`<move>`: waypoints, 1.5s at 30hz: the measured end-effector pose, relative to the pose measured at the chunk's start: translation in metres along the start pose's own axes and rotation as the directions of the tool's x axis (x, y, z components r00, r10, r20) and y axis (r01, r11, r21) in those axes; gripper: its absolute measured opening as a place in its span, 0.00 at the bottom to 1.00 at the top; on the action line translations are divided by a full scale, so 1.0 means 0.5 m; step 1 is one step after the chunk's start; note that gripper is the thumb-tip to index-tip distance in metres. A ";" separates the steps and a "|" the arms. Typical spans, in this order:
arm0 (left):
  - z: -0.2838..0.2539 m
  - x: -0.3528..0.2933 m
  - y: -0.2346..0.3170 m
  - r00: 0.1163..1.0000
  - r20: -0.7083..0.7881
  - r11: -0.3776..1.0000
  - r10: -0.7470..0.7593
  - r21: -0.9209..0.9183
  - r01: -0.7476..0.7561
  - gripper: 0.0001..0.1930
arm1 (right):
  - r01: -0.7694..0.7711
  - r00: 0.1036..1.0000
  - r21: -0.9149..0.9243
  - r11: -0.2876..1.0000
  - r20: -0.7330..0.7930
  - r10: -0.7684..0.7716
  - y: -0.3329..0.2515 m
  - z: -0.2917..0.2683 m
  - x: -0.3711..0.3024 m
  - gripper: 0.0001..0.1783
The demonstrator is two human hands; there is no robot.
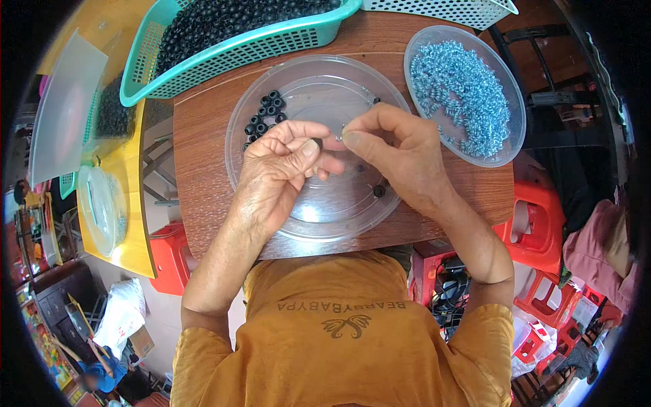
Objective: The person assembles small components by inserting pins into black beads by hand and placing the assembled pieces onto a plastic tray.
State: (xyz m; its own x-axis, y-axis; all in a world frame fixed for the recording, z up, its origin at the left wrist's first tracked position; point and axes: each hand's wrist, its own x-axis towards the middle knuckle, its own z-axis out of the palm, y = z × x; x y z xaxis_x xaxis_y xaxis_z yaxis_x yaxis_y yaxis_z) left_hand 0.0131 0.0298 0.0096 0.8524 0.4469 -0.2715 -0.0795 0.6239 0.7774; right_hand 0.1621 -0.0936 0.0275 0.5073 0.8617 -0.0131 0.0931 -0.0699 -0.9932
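Note:
Above a round clear plastic tray (308,232), my two hands meet at the fingertips. My left hand (281,159) pinches a small black round plastic piece (319,142) between thumb and fingers, mostly covered by them. Close beside it, my right hand (400,146) holds a tiny shiny piece (341,138) between thumb and forefinger; its exact shape is too small to make out. A cluster of black round hollow pieces (271,108) lies at the tray's left side. Below my right hand sits another dark piece (379,190), and a few tiny bits (369,95) lie near the tray's upper right.
A turquoise perforated basket (237,64) full of black pieces stands at the back left. On the right, an oval clear tub (519,129) holds many small shiny bluish pieces (468,95). Red plastic stools (539,224) flank the wooden table (203,176). A yellow table (135,230) adjoins on the left.

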 end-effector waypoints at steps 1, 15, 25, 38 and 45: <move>-0.001 -0.002 0.000 1.000 -0.020 1.000 -0.014 -0.024 0.014 0.14 | 0.011 1.000 0.005 1.000 0.014 -0.011 -0.004 0.002 -0.002 0.06; 0.037 -0.045 -0.017 0.991 -0.037 0.992 0.125 -0.010 -0.126 0.16 | 0.325 0.942 -0.183 0.928 -0.027 -0.336 0.006 0.046 -0.015 0.04; 0.055 -0.064 -0.035 0.918 0.069 0.892 0.391 0.215 -0.397 0.20 | -0.167 0.977 0.297 0.940 0.176 0.118 -0.018 0.031 -0.033 0.06; 0.020 -0.106 0.000 0.843 0.110 0.577 0.527 0.682 -0.449 0.10 | -0.261 0.957 0.290 0.921 0.200 0.209 -0.018 0.060 -0.066 0.06; -0.015 -0.080 -0.009 0.981 -0.163 0.991 0.102 -0.073 -0.115 0.11 | -0.008 0.994 -0.087 0.996 -0.109 -0.002 -0.026 -0.027 -0.030 0.04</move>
State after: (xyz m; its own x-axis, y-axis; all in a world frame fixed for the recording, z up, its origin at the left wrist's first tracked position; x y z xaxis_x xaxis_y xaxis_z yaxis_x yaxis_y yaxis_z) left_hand -0.0247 0.0138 0.0126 0.7442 0.6065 -0.2797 -0.2146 0.6137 0.7598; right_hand 0.1646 -0.1123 0.0419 0.5977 0.8017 0.0014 0.1637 -0.1204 -0.9791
